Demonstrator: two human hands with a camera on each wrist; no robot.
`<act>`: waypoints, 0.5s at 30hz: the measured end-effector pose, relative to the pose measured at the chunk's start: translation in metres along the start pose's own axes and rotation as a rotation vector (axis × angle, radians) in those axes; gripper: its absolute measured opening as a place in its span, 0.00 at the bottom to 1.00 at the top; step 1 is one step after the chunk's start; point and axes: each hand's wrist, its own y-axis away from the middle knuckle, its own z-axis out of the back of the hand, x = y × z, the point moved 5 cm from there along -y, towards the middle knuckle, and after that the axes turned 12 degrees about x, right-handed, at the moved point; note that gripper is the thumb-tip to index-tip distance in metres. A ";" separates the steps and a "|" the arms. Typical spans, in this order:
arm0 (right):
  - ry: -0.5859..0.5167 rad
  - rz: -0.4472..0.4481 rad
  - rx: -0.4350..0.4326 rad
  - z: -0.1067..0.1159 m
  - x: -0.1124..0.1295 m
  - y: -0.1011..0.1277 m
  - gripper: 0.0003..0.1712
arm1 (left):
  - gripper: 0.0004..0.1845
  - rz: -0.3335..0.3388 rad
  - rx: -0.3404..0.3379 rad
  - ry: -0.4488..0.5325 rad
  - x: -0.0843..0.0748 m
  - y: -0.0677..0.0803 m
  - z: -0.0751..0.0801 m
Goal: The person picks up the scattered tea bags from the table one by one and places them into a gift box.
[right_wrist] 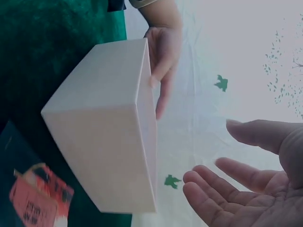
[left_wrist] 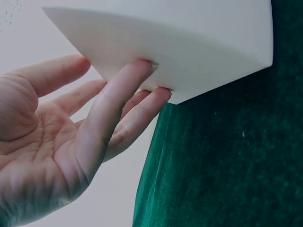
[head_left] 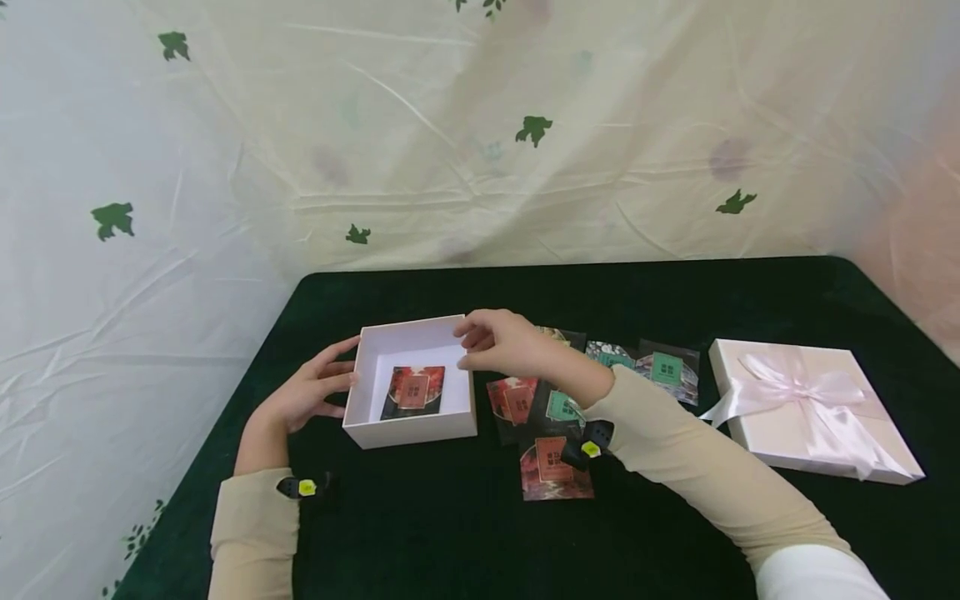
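Note:
A white open box [head_left: 411, 423] stands on the dark green table [head_left: 450, 533]. Inside it lies a red and black packet [head_left: 412, 392]. My left hand [head_left: 318, 390] rests its straight fingers against the box's left wall [left_wrist: 189, 52]; in the left wrist view that hand [left_wrist: 124, 81] is flat and holds nothing. My right hand [head_left: 491, 340] hovers over the box's right rim with loosely bent fingers. In the right wrist view its palm [right_wrist: 236, 182] is empty, clear of the box [right_wrist: 104, 132].
Several small packets [head_left: 553, 467] in red, green and black lie scattered just right of the box, under my right forearm. A pale pink box with a ribbon bow [head_left: 810, 408] sits at the table's right. A leaf-printed sheet [head_left: 480, 125] hangs behind.

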 end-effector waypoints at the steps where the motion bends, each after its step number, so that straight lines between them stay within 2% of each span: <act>1: 0.014 -0.001 0.003 0.002 0.000 0.003 0.25 | 0.38 0.000 -0.001 0.001 0.000 -0.001 0.000; 15: 0.129 -0.071 0.057 0.021 -0.022 0.036 0.23 | 0.40 -0.001 0.006 -0.001 0.001 -0.003 0.001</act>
